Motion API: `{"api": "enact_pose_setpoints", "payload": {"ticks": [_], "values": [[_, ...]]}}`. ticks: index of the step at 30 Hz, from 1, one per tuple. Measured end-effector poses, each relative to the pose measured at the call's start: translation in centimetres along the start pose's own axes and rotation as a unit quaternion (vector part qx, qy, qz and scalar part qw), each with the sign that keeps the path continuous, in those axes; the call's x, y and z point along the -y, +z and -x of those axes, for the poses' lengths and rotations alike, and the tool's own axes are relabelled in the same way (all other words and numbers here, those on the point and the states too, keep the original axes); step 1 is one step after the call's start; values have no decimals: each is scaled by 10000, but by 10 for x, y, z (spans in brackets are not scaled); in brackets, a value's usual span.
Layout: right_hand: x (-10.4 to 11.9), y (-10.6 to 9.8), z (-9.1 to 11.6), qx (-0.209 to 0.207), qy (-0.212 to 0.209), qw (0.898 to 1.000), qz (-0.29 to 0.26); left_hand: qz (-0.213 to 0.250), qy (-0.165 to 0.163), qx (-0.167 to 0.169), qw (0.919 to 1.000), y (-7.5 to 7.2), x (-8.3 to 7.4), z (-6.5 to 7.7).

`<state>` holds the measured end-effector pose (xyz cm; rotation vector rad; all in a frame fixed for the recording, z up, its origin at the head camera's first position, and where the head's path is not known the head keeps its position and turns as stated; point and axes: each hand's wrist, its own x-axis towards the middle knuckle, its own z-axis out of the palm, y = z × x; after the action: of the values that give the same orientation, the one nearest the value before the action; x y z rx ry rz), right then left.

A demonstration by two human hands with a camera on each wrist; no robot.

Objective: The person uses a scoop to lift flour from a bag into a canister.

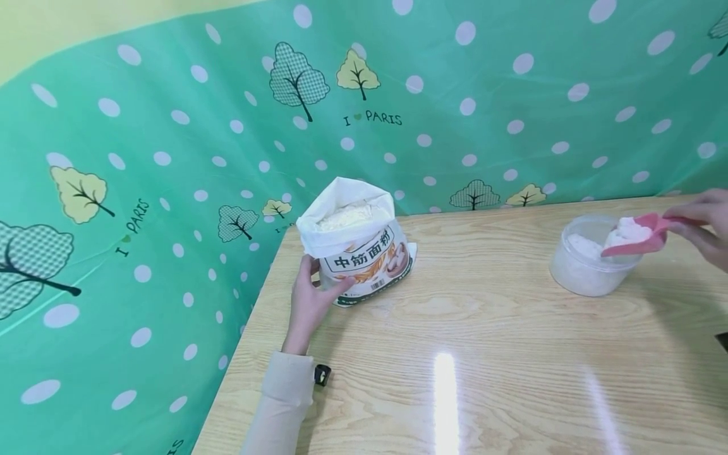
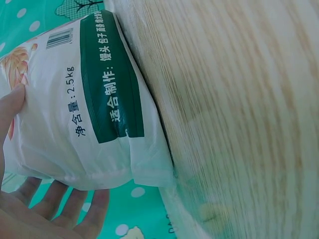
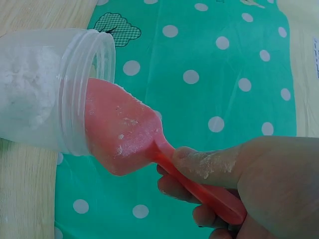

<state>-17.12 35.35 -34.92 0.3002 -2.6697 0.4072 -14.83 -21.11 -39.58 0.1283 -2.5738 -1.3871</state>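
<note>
An open white flour bag (image 1: pixel 364 253) stands on the table at the left, its rolled-down top showing flour (image 1: pixel 347 216). My left hand (image 1: pixel 311 303) holds its lower left side, thumb on the printed front (image 2: pixel 50 99) and the other fingers around the side. Over at the right, my right hand (image 1: pixel 705 221) grips the handle of a pink scoop (image 3: pixel 124 129). Heaped white flour (image 1: pixel 628 231) fills the scoop, whose front end reaches over the rim of a clear round plastic tub (image 1: pixel 586 278). White powder lies inside that tub. Flour dusts my right thumb (image 3: pixel 209 162).
The wooden table (image 1: pixel 455 303) carries a bright light reflection near its front. A green dotted cloth (image 1: pixel 443 114) with printed trees hangs behind the table and along its left side. A small black device (image 1: pixel 322 375) shows beside my left sleeve.
</note>
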Motion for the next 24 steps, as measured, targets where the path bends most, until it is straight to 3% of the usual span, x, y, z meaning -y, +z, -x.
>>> {"api": "enact_pose_setpoints", "payload": {"ticks": [4, 14, 24], "values": [[5, -2, -3, 340, 77, 9992, 220, -22, 0, -33, 10000, 0, 1, 0], [15, -6, -8, -94, -438, 9989, 169, -88, 50, -52, 9999, 0, -2, 0], [8, -1, -6, 196, -103, 9993, 292, -60, 30, -20, 10000, -1, -1, 0]]}}
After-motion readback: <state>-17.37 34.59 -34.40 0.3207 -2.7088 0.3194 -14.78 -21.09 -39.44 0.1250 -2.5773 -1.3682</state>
